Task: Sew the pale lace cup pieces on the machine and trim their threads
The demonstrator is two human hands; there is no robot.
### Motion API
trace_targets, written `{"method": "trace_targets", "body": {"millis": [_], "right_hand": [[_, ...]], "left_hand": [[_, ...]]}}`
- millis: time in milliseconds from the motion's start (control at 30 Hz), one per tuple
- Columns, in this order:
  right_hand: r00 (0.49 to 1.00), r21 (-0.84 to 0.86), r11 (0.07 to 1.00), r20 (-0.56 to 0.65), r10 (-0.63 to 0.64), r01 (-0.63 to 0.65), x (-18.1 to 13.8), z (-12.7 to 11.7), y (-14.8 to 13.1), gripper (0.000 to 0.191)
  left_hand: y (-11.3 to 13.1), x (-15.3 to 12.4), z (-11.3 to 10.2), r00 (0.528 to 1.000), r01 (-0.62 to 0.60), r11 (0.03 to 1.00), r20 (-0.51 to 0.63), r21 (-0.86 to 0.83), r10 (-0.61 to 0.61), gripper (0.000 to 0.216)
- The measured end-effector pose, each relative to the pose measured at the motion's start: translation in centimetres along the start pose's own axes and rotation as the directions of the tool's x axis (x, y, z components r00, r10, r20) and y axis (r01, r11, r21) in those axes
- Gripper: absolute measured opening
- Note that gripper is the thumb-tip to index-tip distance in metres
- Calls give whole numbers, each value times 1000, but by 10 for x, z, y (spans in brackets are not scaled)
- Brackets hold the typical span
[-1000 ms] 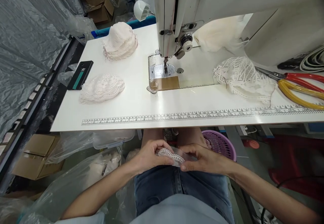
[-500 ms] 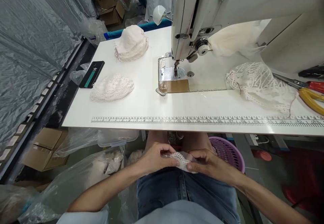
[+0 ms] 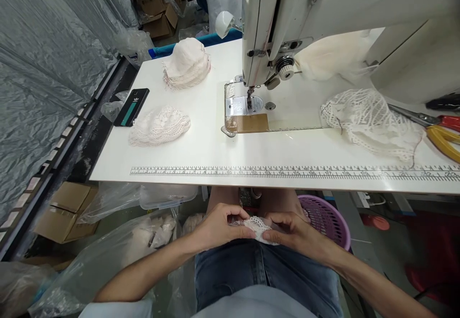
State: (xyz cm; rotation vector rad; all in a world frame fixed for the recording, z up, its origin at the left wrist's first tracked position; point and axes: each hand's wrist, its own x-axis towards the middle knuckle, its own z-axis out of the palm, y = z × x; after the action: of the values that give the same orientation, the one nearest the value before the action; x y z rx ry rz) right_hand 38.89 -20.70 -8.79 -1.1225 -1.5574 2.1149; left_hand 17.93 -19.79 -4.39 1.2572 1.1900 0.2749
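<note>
Over my lap, just below the table's front edge, a piece of white lace fabric (image 3: 258, 228) is stretched between both hands. My left hand (image 3: 224, 224) pinches its left side between thumb and fingers. On the right side, my right hand (image 3: 291, 229) grips it the same way. Part of the lace is hidden behind the fingers. Above them on the white table stands a sewing machine (image 3: 266, 35), its needle area over the metal plate (image 3: 239, 105). A white lace piece (image 3: 160, 126) and a stack of pale fabric cups (image 3: 187, 63) lie to the left.
Another lace piece (image 3: 373, 124) lies on the right beside yellow-and-red-handled scissors (image 3: 443, 138). A black phone (image 3: 131, 107) rests at the table's left edge. A printed ruler (image 3: 287, 172) runs along the front. Below are a purple basket (image 3: 325, 220) and plastic bags (image 3: 104, 246).
The lace between my fingers has shifted slightly, showing a more bunched-up edge. Both hands stay in nearly the same place. At the back, a person has moved a little.
</note>
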Motion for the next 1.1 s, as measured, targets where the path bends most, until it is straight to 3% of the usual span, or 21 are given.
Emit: {"method": "trace_targets", "body": {"millis": [200,333,633,900,1100], "right_hand": [[999,-18,1000,39,-3,4,-2,0,-8,34],[996,-56,998,85,-1,6,-4,-2,-14,33],[984,-43,999,177,13,-5,-1,-6,-21,34],[990,-116,993,144,9,8,3,1,-22,37],[996,-164,986,86,15,-1,2,2,-19,38]], "left_hand": [[-1,5,-1,997,30,998,68,-54,-26,21],[-6,5,-5,986,115,982,141,-149,-94,19],[-12,-1,-16,957,268,936,176,-228,-231,32],[-7,0,-9,994,59,997,97,-58,-53,17],[-8,-2,-13,994,3,997,109,84,-12,21]]}}
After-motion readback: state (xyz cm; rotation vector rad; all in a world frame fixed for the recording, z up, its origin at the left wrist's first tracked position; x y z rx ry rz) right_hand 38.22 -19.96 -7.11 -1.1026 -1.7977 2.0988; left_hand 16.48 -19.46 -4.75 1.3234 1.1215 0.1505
